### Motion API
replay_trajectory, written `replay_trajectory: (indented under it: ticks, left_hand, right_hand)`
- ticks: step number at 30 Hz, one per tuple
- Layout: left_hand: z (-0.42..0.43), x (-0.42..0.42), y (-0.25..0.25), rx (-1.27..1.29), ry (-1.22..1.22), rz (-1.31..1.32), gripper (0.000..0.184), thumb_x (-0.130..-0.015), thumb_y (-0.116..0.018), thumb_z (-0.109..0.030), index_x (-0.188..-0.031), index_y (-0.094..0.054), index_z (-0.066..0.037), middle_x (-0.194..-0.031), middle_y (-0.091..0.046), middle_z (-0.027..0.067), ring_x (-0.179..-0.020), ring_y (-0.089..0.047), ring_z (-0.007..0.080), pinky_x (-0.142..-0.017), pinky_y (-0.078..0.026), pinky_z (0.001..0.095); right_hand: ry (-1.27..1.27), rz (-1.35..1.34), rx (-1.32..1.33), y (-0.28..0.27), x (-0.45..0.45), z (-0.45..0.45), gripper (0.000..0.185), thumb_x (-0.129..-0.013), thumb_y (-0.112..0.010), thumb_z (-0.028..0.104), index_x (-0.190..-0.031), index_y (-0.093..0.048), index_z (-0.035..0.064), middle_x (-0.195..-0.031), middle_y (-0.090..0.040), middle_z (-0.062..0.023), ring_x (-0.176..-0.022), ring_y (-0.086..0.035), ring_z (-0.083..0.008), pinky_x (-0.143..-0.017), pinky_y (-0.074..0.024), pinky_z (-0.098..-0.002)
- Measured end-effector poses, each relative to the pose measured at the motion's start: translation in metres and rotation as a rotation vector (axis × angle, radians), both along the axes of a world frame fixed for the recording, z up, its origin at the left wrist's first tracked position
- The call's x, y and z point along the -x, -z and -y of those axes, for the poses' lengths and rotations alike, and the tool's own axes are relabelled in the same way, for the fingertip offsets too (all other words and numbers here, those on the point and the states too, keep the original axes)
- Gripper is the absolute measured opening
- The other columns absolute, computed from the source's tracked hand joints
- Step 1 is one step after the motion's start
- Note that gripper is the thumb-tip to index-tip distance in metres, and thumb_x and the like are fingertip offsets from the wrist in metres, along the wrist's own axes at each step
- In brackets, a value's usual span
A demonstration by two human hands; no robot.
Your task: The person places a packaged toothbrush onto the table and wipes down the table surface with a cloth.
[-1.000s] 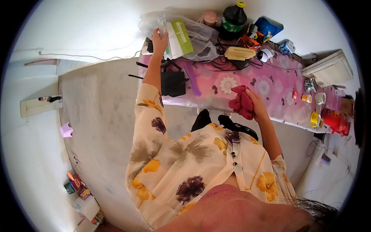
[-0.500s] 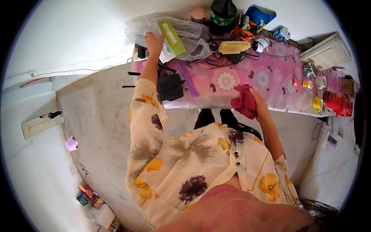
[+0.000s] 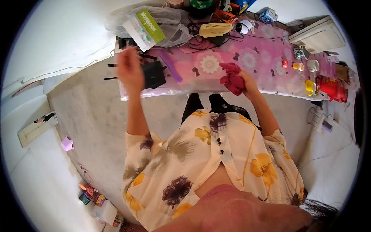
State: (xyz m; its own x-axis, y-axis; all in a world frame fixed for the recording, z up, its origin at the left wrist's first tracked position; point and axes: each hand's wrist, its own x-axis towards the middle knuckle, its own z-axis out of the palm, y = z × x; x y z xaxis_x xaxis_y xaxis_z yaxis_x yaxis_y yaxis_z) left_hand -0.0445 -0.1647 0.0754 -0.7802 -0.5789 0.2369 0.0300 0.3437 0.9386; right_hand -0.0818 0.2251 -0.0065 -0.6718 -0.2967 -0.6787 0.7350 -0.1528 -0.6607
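My right hand [image 3: 250, 83] is closed around a crumpled dark red cloth [image 3: 233, 78] above the front edge of the table. Motion smears my left hand [image 3: 130, 71], so its fingers cannot be made out; it hovers at the left end of the table beside a black router [image 3: 154, 74] with antennas. Behind it, a green and white notebook [image 3: 150, 29] lies on a clear plastic bag [image 3: 176, 29]. A purple strip-like object [image 3: 170, 65] rests just right of the router.
A pink flowered cover [image 3: 247, 60] drapes the table. Toward the back are a cream device [image 3: 215, 29], tangled black cables and a white camera-like object [image 3: 243, 26]. A yellow mug [image 3: 310, 88], a white mug [image 3: 313, 65] and a red container [image 3: 331, 89] stand at the right end.
My left hand has drawn back from the notebook toward my body and now hovers near the router. My right hand keeps hold of the cloth. The view has shifted slightly.
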Motion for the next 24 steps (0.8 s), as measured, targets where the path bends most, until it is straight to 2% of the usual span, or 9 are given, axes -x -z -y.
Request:
replay_trajectory:
  ticks: [1,3,4,6,9,11,16,22,24]
  left_hand:
    - [-0.014,-0.013,0.047,0.201,0.133,0.0,0.013,-0.093,-0.062,-0.009,-0.104,-0.065,-0.002,-0.078,-0.061,0.0045,-0.068,-0.057,0.0111,-0.062,-0.046,0.0252]
    - [-0.069,-0.033,0.108,0.373,0.318,0.069,0.019,-0.089,-0.061,-0.005,-0.107,-0.064,-0.004,-0.086,-0.06,0.012,-0.075,-0.061,0.0254,-0.068,-0.049,0.0348]
    - [-0.09,-0.046,0.13,0.306,0.358,0.316,0.019,-0.088,-0.06,-0.007,-0.107,-0.063,-0.002,-0.091,-0.06,0.0164,-0.081,-0.061,0.0335,-0.073,-0.05,0.041]
    - [-0.102,-0.064,0.208,0.356,0.198,0.418,0.023,-0.09,-0.063,-0.016,-0.104,-0.059,0.002,-0.094,-0.061,0.0214,-0.084,-0.062,0.039,-0.073,-0.05,0.0472]
    - [-0.109,-0.067,0.231,0.308,-0.001,0.696,0.033,-0.088,-0.066,-0.025,-0.099,-0.055,0.004,-0.096,-0.063,0.0254,-0.087,-0.063,0.0434,-0.074,-0.049,0.0522]
    - [-0.106,-0.059,0.24,0.324,-0.078,0.696,0.035,-0.088,-0.067,-0.028,-0.098,-0.055,0.004,-0.094,-0.064,0.0263,-0.086,-0.064,0.0442,-0.073,-0.049,0.0533]
    - [-0.099,-0.051,0.243,0.309,-0.146,0.738,0.035,-0.086,-0.068,-0.028,-0.097,-0.055,0.002,-0.085,-0.068,0.0244,-0.082,-0.066,0.0445,-0.071,-0.05,0.0545]
    - [-0.089,-0.059,0.241,0.378,-0.209,0.732,0.028,-0.085,-0.069,-0.027,-0.087,-0.06,-0.001,-0.074,-0.067,0.0173,-0.072,-0.068,0.0367,-0.065,-0.051,0.0471]
    - [-0.088,-0.064,0.239,0.242,-0.163,0.458,0.022,-0.085,-0.069,-0.021,-0.085,-0.061,-0.001,-0.067,-0.064,0.0149,-0.064,-0.065,0.0316,-0.062,-0.05,0.0416]
  right_hand:
    - [-0.095,-0.063,-0.012,-0.006,0.002,0.002,0.033,-0.091,-0.054,0.017,-0.12,-0.059,0.0038,-0.097,-0.065,-0.0036,-0.08,-0.06,-0.012,-0.07,-0.0507,-0.0267]
    - [-0.153,-0.061,-0.035,0.028,0.005,-0.008,0.035,-0.091,-0.053,0.017,-0.122,-0.059,0.0028,-0.095,-0.065,-0.0031,-0.08,-0.06,-0.0114,-0.07,-0.0501,-0.0255]
    - [-0.222,-0.077,-0.072,0.023,0.005,-0.004,0.035,-0.091,-0.053,0.016,-0.122,-0.059,0.003,-0.095,-0.065,-0.0029,-0.081,-0.06,-0.0112,-0.071,-0.05,-0.0255]
    - [-0.297,-0.091,-0.098,0.015,0.007,-0.001,0.035,-0.091,-0.053,0.016,-0.122,-0.06,0.0031,-0.095,-0.065,-0.0027,-0.082,-0.06,-0.0109,-0.071,-0.05,-0.0255]
    - [-0.308,-0.074,-0.127,0.013,0.004,-0.008,0.039,-0.091,-0.053,0.015,-0.129,-0.056,0.0029,-0.107,-0.065,-0.0054,-0.09,-0.062,-0.0125,-0.08,-0.0511,-0.0267]
    - [-0.271,-0.064,-0.177,0.019,0.004,-0.017,0.034,-0.091,-0.055,0.017,-0.12,-0.06,0.0022,-0.1,-0.065,-0.0031,-0.085,-0.06,-0.0103,-0.074,-0.0502,-0.0256]
    - [-0.352,-0.072,-0.134,0.027,0.009,-0.039,0.039,-0.092,-0.059,0.022,-0.125,-0.059,0.002,-0.101,-0.065,-0.0028,-0.086,-0.06,-0.01,-0.075,-0.0502,-0.0256]
    - [-0.443,-0.075,-0.124,0.027,0.029,-0.039,0.041,-0.093,-0.06,0.023,-0.127,-0.057,0.0012,-0.107,-0.064,-0.0057,-0.091,-0.062,-0.0125,-0.08,-0.051,-0.0275]
    - [-0.47,-0.066,-0.123,0.029,0.034,-0.031,0.041,-0.093,-0.061,0.024,-0.127,-0.057,0.0011,-0.107,-0.064,-0.0055,-0.092,-0.062,-0.0124,-0.081,-0.0505,-0.0271]
